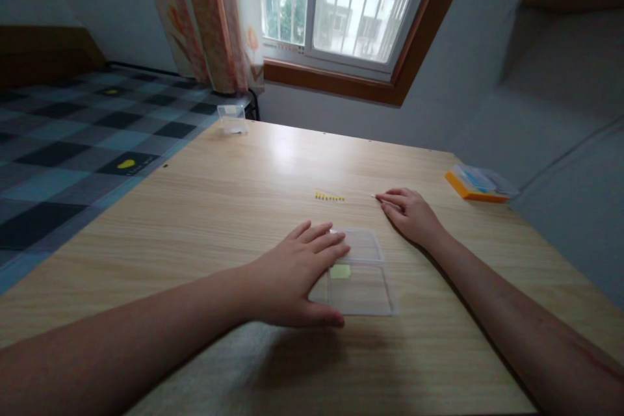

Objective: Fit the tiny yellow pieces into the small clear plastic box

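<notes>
One small pale-tipped thing (374, 195) is pinched in the right grip (407, 213), to the right of a short row of tiny yellow pieces (330, 197) on the wood-grain counter (195, 208). The left grip (297, 270) is spread open, fingers over the left part of a clear compartmented box (363, 296) lying nearer the person, a yellow-green patch (340, 271) showing in it. An orange-edged case (480, 184) sits by the counter's right edge, a small clear container (233, 119) at its far left corner.

Bedroom, with checked bedspread (92, 118) and flowered curtain (197, 19).
</notes>
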`<state>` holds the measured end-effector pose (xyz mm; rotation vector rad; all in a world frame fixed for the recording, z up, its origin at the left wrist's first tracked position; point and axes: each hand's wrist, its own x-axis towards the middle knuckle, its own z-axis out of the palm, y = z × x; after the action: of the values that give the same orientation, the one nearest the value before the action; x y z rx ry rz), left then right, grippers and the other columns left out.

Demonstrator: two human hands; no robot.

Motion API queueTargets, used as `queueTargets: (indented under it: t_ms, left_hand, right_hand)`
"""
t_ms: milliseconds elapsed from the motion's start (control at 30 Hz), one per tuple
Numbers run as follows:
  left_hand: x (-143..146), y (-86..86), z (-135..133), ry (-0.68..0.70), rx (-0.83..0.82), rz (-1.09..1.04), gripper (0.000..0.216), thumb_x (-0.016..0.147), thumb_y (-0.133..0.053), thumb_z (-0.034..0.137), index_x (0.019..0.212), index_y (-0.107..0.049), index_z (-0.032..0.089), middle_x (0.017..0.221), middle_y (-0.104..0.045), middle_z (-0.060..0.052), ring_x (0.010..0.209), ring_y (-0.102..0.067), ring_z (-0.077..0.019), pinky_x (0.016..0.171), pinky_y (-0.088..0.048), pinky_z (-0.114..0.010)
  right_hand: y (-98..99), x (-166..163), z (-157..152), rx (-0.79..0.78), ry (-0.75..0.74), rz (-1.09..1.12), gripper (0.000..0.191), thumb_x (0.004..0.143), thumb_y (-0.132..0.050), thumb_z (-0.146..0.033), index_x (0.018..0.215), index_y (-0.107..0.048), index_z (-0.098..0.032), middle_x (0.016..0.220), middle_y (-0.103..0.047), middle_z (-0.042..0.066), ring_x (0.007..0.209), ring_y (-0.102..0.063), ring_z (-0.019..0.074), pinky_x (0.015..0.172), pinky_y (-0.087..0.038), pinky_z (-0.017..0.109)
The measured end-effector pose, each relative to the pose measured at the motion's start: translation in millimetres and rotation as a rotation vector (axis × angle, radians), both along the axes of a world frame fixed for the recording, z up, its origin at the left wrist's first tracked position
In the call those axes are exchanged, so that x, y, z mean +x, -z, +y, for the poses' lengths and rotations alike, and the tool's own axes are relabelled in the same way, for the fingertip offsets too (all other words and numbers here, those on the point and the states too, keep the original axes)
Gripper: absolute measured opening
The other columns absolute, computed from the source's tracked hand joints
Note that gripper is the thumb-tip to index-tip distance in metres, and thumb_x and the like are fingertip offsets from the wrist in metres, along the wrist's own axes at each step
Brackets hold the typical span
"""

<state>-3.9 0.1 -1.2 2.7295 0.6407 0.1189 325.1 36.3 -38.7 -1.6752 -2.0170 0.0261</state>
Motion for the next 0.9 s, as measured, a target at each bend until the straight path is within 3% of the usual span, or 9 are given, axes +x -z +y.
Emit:
queueTargets:
  t_ms: [233, 400, 500, 600, 667, 767, 900]
  left_hand:
    - [0, -1.9, 0, 0.001, -0.016, -0.006, 0.101, 0.077, -0.072, 0.075, 0.154, -0.044, 0.016, 0.163, -0.036, -0.018, 0.152, -0.027, -0.0436, 0.124, -0.016, -0.064]
    - [1, -1.8, 0, 0.002, -0.018, -0.043, 0.099, 0.077, -0.074, 0.074, 0.153, -0.046, 0.017, 0.161, -0.039, -0.018, 0.151, -0.03, -0.0447, 0.124, -0.017, -0.066]
    - [0, -0.6, 1, 0.008, -0.016, -0.047, 0.099, 0.077, -0.072, 0.075, 0.153, -0.046, 0.017, 0.161, -0.039, -0.018, 0.151, -0.03, -0.045, 0.123, -0.017, -0.067]
    - [0, -0.1, 1, 0.01, -0.02, -0.049, 0.099, 0.078, -0.071, 0.076, 0.153, -0.046, 0.017, 0.162, -0.038, -0.018, 0.151, -0.029, -0.0447, 0.124, -0.017, -0.067]
    - [0, -0.2, 1, 0.008, -0.02, -0.04, 0.1, 0.078, -0.072, 0.075, 0.154, -0.045, 0.017, 0.162, -0.037, -0.018, 0.151, -0.028, -0.0444, 0.124, -0.017, -0.066]
    - [0, -0.6, 1, 0.006, -0.021, -0.038, 0.099, 0.078, -0.072, 0.076, 0.153, -0.046, 0.017, 0.162, -0.038, -0.018, 0.151, -0.029, -0.0449, 0.124, -0.017, -0.066]
    - [0, -0.1, 1, 0.014, -0.023, -0.057, 0.096, 0.08, -0.069, 0.076, 0.153, -0.047, 0.017, 0.161, -0.039, -0.019, 0.151, -0.03, -0.0453, 0.123, -0.017, -0.067]
  right_hand:
    - [-12.9, -6, -6, -0.021, 0.028, 0.023, 0.027, 0.091, -0.058, -0.034, 0.091, -0.08, -0.017, 0.097, -0.072, 0.009, 0.094, -0.064, 0.0202, 0.089, -0.047, 0.034]
    - [-19.2, -11, -13, -0.07, 0.075, 0.062, 0.024, 0.083, -0.061, -0.033, 0.082, -0.078, -0.016, 0.085, -0.072, 0.008, 0.084, -0.062, 0.0192, 0.083, -0.046, 0.033]
    - [-25.9, -14, -20, -0.197, 0.111, 0.333, 0.031, 0.079, -0.064, -0.042, 0.085, -0.076, -0.014, 0.08, -0.07, 0.007, 0.073, -0.058, 0.0156, 0.07, -0.044, 0.029]
    - [-41.4, -22, -31, -0.37, 0.102, 0.831, 0.045, 0.069, -0.075, -0.052, 0.089, -0.069, -0.013, 0.072, -0.061, 0.003, 0.063, -0.049, 0.0098, 0.059, -0.04, 0.023]
    - [-54.0, -31, -40, -0.493, 0.038, 1.095, 0.045, 0.063, -0.081, -0.049, 0.083, -0.06, -0.015, 0.067, -0.049, -0.002, 0.06, -0.043, 0.0072, 0.053, -0.037, 0.02]
    - [-67.5, -43, -52, -0.651, -0.11, 1.244, 0.044, 0.066, -0.08, -0.044, 0.075, -0.045, -0.018, 0.068, -0.042, -0.003, 0.06, -0.038, 0.0064, 0.047, -0.03, 0.018]
    - [-70.5, -50, -61, -0.726, -0.213, 1.242, 0.043, 0.07, -0.076, -0.044, 0.074, -0.043, -0.018, 0.068, -0.041, -0.003, 0.06, -0.037, 0.0065, 0.046, -0.026, 0.017]
